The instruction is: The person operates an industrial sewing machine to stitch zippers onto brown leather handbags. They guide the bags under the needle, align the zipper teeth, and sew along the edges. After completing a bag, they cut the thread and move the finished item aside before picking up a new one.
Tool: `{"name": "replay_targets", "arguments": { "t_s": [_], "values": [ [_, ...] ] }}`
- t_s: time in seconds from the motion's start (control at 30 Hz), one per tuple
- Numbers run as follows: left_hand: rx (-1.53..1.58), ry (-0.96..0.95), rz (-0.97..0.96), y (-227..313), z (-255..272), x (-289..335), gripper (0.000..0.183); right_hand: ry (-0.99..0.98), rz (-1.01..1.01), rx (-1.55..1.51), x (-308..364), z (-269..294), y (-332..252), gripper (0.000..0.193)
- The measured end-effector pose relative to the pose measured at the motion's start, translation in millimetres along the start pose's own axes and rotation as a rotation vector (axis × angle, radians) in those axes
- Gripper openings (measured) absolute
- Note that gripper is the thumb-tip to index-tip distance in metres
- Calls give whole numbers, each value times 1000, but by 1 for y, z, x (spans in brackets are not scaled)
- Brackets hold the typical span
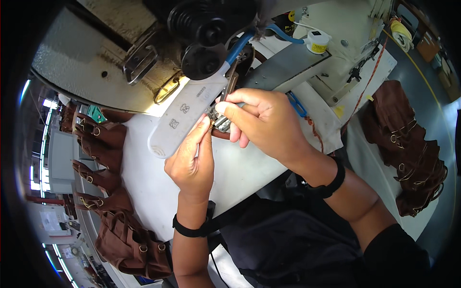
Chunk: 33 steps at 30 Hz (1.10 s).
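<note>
My left hand [194, 161] reaches up to the stitching area of a sewing machine [110, 72]. Its thumb and fingers are pinched together beside a small brass-coloured part and a metal cylinder [222, 122]; what lies between the fingertips is too small to name. Just right of it, my right hand [264, 117] is closed, with thumb and forefinger pressed together at a thin dark metal piece [230, 85]. Whether that piece is held or belongs to the machine cannot be told. A long pale plate [185, 115] with cartoon prints, on a blue arm [238, 48], partly covers the spot.
Brown bags [132, 245] line the left edge of the white tabletop [149, 177]. More brown pieces with metal rings [403, 149] are piled at the right. A blue-handled tool [297, 104] and a small white bottle [318, 42] are near the machine's grey bed [283, 67].
</note>
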<state>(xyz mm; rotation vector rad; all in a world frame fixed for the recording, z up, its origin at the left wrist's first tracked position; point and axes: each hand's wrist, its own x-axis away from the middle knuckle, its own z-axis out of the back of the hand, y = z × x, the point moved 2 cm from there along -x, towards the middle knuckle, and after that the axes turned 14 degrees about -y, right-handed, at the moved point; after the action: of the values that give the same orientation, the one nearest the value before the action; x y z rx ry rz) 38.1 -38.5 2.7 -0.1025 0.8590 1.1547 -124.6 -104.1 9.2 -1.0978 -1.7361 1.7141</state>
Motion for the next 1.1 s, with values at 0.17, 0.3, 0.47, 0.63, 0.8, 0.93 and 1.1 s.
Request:
{"name": "replay_targets", "arguments": {
  "t_s": [0.17,0.3,0.47,0.63,0.8,0.93,1.1],
  "values": [
    [-44,-18,-43,0,3,-3,23,-3,-29,-4,0,-1,-1,20],
    [-18,-20,-6,-5,1,-2,21,-38,-56,47,1,3,-4,23],
    [264,-37,117,-14,-5,5,28,-50,31,82,13,11,-5,25],
    [314,-6,111,-11,-12,-1,28,-33,59,318,45,43,-32,26],
    [290,0,103,-12,-15,-2,27,52,88,539,71,86,-65,28],
    [159,-21,-20,-20,-7,-1,23,258,231,704,83,117,-94,31],
    [118,25,10,-14,1,-1,21,531,600,953,73,179,-167,42]
  ]
}}
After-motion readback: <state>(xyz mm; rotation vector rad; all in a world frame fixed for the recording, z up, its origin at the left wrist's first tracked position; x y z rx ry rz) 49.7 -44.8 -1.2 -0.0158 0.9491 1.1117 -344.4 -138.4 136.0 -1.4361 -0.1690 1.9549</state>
